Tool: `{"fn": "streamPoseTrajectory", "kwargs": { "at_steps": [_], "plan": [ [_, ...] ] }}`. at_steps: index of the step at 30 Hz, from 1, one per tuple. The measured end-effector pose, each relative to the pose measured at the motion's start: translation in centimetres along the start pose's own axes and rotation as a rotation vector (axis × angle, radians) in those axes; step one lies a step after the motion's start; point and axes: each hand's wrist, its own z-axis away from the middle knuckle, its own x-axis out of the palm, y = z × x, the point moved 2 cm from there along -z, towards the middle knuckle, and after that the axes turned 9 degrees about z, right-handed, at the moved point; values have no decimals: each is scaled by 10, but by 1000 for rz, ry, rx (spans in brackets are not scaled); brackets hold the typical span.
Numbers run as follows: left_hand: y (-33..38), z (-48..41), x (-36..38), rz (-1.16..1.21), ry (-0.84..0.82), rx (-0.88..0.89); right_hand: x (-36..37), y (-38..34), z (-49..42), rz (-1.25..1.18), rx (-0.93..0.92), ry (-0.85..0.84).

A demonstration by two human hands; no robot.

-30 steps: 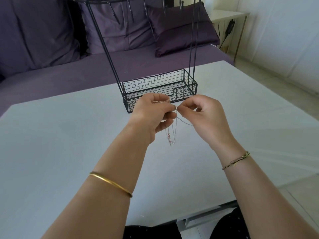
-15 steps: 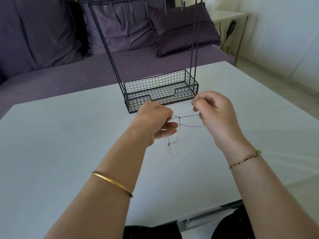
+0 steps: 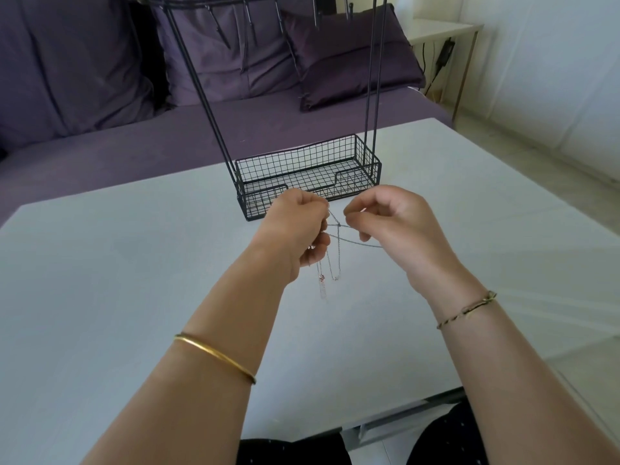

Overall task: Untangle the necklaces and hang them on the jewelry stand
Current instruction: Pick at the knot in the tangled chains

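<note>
Two bare hands are raised over a white table (image 3: 134, 280), working on thin tangled necklaces (image 3: 339, 253) stretched between them. The left hand (image 3: 295, 229) has its fingers curled and pinches several fine chains at its fingertips. The right hand (image 3: 396, 226), just beside it, pinches a strand between thumb and forefinger, with the other fingers curled in. A small knot sits in the gap between the two hands, with one strand running almost level from hand to hand. Loops of chain hang down below the left hand's fingers, toward the table. Whether they touch it is unclear.

Just beyond the knuckles of both hands stands the black wire jewelry stand (image 3: 295, 166) – a mesh basket base with tall thin posts rising up to a top rail of hooks (image 3: 248, 18). A gold bangle (image 3: 214, 355) circles the left forearm; a thin braided bracelet (image 3: 466, 310) circles the right wrist. Farther beyond the stand is a purple sofa (image 3: 100, 142) with cushions (image 3: 352, 62).
</note>
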Motion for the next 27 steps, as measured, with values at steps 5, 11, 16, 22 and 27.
{"fn": "streamPoseTrajectory", "kwargs": {
  "at_steps": [5, 11, 16, 22, 27],
  "plan": [
    [-1, -1, 0, -4, 15, 22, 2, -3, -1, -16, 42, 19],
    [1, -1, 1, 19, 15, 3, 6, -9, 3, 20, 19, -32],
    [3, 2, 0, 27, 13, 6, 8, -8, 3, 2, 68, -76],
    [-4, 0, 1, -144, -31, 56, 2, 2, -2, -54, 48, 108],
    [-7, -1, 2, -241, -78, 51, 0, 7, -5, 7, -75, 220]
  ]
}}
